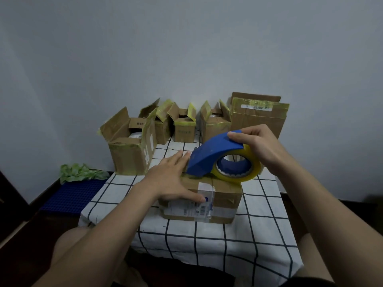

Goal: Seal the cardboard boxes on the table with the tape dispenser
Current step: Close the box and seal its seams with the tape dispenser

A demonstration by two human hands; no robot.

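Teamwork: left grip (172, 181) lies flat, fingers straight, pinning the box (226, 195), probably so it can't slide; right grip (259, 146) wraps the tape dispenser (213, 154), nose down on the seam.

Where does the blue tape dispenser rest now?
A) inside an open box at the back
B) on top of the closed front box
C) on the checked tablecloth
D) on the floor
B: the tape dispenser, gripped by the right hand, sits on top of the closed front box, which the left hand presses flat.
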